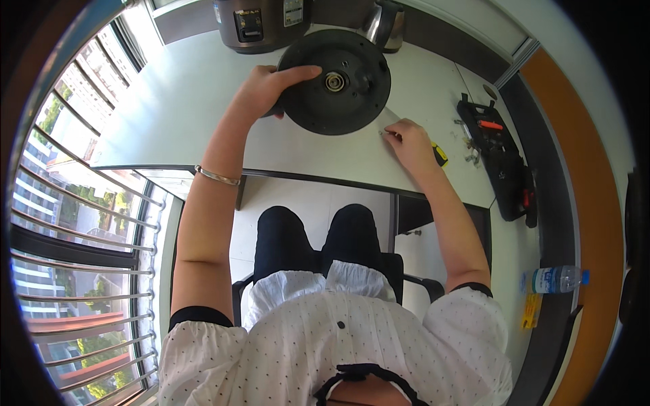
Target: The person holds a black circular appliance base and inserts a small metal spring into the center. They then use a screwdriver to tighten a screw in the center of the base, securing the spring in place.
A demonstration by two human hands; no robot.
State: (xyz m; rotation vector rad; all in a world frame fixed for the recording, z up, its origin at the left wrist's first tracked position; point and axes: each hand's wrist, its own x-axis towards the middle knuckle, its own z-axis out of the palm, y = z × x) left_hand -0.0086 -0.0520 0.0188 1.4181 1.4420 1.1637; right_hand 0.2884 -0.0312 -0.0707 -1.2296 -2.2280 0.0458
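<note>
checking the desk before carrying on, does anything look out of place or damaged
Small silvery metal pieces lie scattered on the white tabletop beside the long black tool case, looking odd because they're loose outside it. The round black part in the left hand shows no obvious damage.

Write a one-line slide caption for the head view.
At a pale desk, the left hand holds a round black part, the right hand close by.

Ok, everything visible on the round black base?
The round black base looks like plastic: a shallow dish with a rim, a coiled metallic part near its middle and small holes around it. Its face is turned to the camera. The left hand grips its left edge, thumb over the face. Whether it touches the desk can't be told.
</note>
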